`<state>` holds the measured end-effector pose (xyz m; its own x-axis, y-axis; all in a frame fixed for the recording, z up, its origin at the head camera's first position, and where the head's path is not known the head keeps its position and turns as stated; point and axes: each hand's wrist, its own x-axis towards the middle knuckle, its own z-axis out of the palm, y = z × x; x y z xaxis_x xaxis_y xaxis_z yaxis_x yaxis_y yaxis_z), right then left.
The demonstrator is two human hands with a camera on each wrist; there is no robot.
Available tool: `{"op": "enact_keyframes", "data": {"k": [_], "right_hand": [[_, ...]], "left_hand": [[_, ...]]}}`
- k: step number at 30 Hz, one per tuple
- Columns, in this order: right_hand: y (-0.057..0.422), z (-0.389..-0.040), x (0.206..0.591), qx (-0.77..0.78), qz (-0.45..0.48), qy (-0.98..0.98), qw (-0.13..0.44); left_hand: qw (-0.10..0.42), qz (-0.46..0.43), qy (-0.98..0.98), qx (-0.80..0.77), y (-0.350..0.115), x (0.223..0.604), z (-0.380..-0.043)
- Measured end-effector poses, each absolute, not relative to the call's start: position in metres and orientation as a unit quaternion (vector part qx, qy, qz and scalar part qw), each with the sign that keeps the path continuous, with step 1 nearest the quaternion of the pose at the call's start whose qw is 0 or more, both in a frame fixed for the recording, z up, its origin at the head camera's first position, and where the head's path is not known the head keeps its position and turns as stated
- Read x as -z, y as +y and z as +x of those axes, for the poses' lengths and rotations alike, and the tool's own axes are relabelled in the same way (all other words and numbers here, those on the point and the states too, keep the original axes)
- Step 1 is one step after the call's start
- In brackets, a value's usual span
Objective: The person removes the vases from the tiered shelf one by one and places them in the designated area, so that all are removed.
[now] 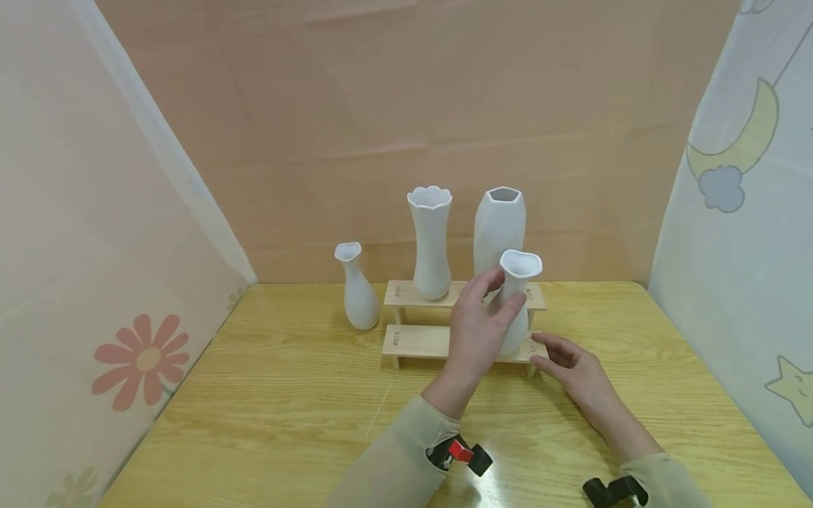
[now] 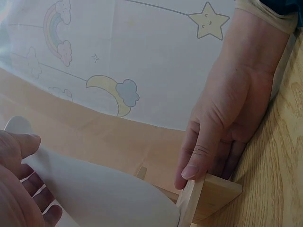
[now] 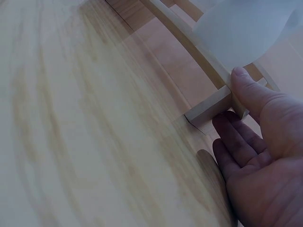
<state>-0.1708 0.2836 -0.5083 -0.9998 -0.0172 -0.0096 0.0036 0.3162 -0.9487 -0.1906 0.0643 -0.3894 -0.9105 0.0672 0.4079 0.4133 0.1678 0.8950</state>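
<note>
A white vase (image 1: 517, 335) with a wavy rim stands at the right end of the lower step of a two-step wooden display stand (image 1: 416, 341). My left hand (image 1: 476, 328) grips this vase from its left side, thumb and fingers around the neck and upper body. In the left wrist view, the smooth vase side (image 2: 109, 189) slopes down to the board. At the lower step's right end, my right hand (image 1: 583, 377) holds the board. The right wrist view shows its thumb (image 3: 244, 85) over the board's end and the other fingers beneath, beside the short leg (image 3: 210, 106).
On the stand's upper step are a tall scallop-rimmed white vase (image 1: 432, 243) and a faceted white vase (image 1: 498, 229), partly hidden by the held one. A slim white vase (image 1: 360, 293) stands on the wooden table (image 1: 286, 395) left of the stand. Patterned cloth walls (image 1: 730, 233) enclose the table.
</note>
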Motion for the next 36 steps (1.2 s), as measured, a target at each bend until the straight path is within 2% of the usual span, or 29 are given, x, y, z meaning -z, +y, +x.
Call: {"op": "enact_keyframes", "data": {"k": [31,36], "right_hand": [[0.2844,-0.1699,0.51,0.575,-0.005,0.818,0.008],[0.2844,-0.1696,0.5094,0.575,-0.007,0.818,0.008]], "left_hand": [[0.18,-0.176,-0.756,0.604,0.0648,0.3947,-0.1955],[0.175,-0.169,-0.759,0.604,0.065,0.3947,-0.1951]]}}
